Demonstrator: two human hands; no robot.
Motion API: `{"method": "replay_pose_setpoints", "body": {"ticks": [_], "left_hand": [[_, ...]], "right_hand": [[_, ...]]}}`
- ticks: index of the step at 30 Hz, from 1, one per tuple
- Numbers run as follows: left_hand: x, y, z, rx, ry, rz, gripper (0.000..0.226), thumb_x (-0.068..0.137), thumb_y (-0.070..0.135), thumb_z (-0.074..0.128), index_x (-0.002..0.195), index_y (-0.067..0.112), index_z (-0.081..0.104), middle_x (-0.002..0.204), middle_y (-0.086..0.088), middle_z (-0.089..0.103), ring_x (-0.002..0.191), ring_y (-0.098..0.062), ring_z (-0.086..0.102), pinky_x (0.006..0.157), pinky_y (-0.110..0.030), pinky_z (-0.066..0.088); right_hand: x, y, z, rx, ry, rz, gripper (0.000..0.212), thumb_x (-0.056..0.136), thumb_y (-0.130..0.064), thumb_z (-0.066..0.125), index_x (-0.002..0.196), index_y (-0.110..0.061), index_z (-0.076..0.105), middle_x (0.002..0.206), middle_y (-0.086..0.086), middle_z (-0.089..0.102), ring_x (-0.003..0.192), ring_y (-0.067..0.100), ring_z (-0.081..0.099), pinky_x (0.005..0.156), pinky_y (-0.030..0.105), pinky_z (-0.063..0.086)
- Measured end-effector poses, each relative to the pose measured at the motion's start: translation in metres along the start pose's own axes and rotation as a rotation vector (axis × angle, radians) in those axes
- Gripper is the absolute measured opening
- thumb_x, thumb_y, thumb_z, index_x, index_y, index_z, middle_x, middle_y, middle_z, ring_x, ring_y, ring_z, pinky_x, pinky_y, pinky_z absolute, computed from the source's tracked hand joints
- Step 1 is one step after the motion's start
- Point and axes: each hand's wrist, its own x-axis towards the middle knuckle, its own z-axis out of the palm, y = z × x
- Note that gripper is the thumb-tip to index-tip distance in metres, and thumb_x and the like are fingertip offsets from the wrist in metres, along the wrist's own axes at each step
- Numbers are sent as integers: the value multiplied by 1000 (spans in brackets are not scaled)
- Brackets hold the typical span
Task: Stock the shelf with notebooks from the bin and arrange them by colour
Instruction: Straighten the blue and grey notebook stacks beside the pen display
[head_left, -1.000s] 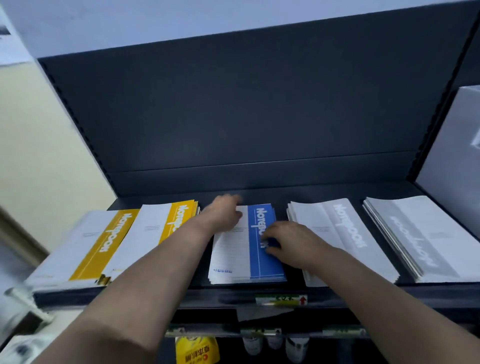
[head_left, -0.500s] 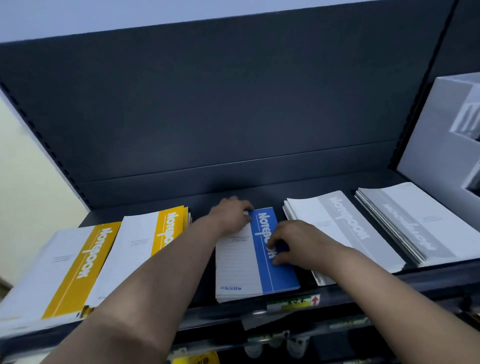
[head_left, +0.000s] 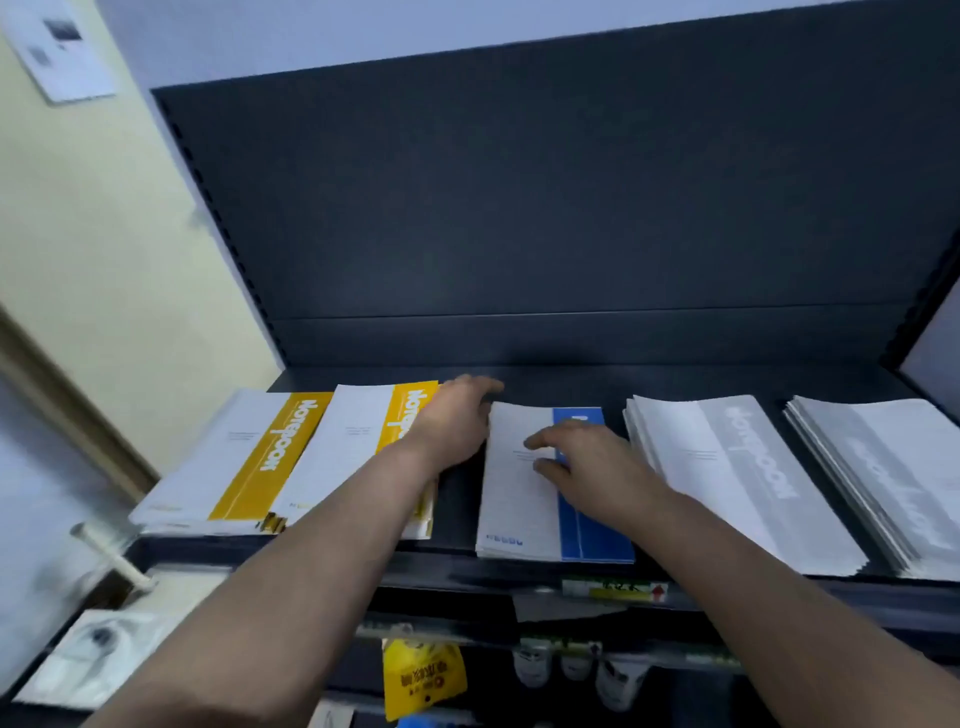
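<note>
On shelf (head_left: 571, 382), mid row: blue notebook stack (head_left: 519, 509) lies flat, long axis near–far, blue band along its right edge. L hand (head_left: 457, 421) against stack's far-left corner, fingers fairly straight, no grip seen. R hand (head_left: 597, 473) flat on top cover, fingers spread apart. Yellow stacks (head_left: 270, 457) to left and grey stacks (head_left: 727, 467) to right, also lengthwise near–far, near ends splayed outward.

Shelf (head_left: 675, 382): 2 yellow notebook stacks (head_left: 270, 457), 1 blue stack (head_left: 519, 499), 2 grey stacks (head_left: 737, 467)
</note>
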Motion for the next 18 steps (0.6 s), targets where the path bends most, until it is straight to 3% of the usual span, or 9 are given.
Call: {"method": "replay_pose_setpoints", "body": {"ticks": [7, 11, 15, 18], "left_hand": [[-23, -92, -59, 30, 109, -265, 38, 95, 5, 46, 132, 9, 57, 136, -15, 55, 126, -32, 50, 104, -35, 40], [-24, -131, -71, -55, 131, -324, 39, 96, 3, 42, 134, 4, 52, 137, -18, 53, 126, -33, 49, 102, -32, 38], [-13, -155, -70, -68, 45, -223, 45, 99, 7, 43, 143, 10, 43, 146, -10, 45, 134, -27, 43, 109, -33, 36], [5, -160, -73, 19, -31, -71, 42, 101, 13, 43, 142, 14, 44, 146, -7, 45, 132, -24, 43, 107, -34, 36]], "right_hand": [[30, -55, 39, 66, 2, -23, 35, 95, -23, 52, 129, -26, 56, 129, -1, 57, 119, 17, 51, 97, 31, 43], [53, -88, 59, 98, 57, 16, 38, 94, -25, 53, 132, -24, 53, 136, -1, 50, 123, 16, 48, 100, 29, 41], [71, -123, 74, 54, 78, 60, 46, 93, -30, 53, 138, -26, 47, 153, -1, 28, 138, 20, 32, 109, 33, 32], [75, -137, 81, -43, 18, -3, 44, 91, -37, 56, 134, -28, 53, 153, -2, 29, 142, 18, 24, 111, 35, 30]]}}
